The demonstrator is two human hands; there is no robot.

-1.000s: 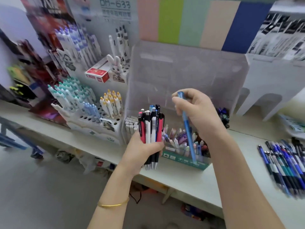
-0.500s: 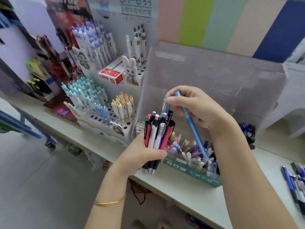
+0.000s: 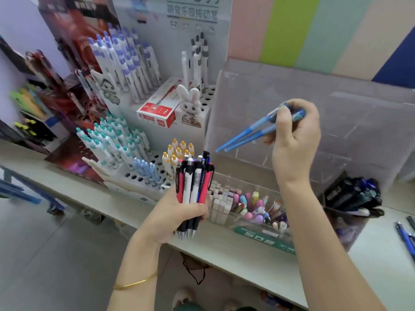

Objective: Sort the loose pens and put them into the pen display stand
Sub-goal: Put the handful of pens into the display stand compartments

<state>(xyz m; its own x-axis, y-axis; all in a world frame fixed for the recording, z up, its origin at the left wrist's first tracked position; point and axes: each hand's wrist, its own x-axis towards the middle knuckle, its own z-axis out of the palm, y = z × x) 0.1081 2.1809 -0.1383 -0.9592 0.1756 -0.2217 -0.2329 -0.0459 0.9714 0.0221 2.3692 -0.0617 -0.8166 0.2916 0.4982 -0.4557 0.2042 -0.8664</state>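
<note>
Pens held in both hands.
Left hand point(image 3: 173, 214) fingers clamped round red-white-black plastic pen bundle point(image 3: 193, 185), centre frame; right hand point(image 3: 294, 140) fingers pinched two blue plastic pens point(image 3: 249, 134).

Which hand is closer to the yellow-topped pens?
Left. The left hand, gripping a pen bundle, is just in front of the yellow-topped pens; the right hand is farther right with blue pens.

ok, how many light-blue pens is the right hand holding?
2. Upper pen and lower pen lie side by side, pinched in the right hand in front of the clear bin, tips down-left. The fingers could hide another. Left hand grips the mixed bundle.
</note>
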